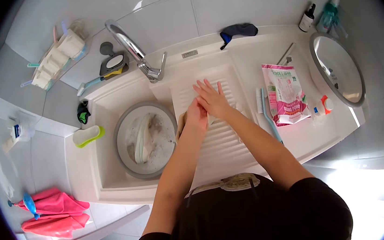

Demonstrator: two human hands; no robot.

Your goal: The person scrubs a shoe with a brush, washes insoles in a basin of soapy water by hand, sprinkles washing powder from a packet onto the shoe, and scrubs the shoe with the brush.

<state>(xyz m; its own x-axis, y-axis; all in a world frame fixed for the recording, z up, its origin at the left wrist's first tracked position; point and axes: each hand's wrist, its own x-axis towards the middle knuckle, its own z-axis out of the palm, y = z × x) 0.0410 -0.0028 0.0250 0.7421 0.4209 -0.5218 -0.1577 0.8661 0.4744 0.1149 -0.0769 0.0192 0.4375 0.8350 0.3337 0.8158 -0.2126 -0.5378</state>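
Note:
My left hand [195,114] is over the ridged washboard [222,140] of the sink unit, its fingers mostly hidden beside and under my right hand. A beige edge of something [181,123] shows by the left wrist; its kind I cannot make out. My right hand [212,100] lies against the left one with its fingers stretched out and the thumb apart. Left of both hands, a round basin [119,148] with a grey rim stands in the sink. Inside it a pale shoe [143,141] lies on its side in cloudy, sudsy water.
A chrome faucet [130,44] rises behind the basin. Right of the washboard lie a blue-handled brush [269,121] and a pink-and-white powder bag [286,93]. Beyond is a grey-rimmed tub [361,81]. A green-and-white brush [88,136] rests on the left edge; pink cloths [55,202] hang lower left.

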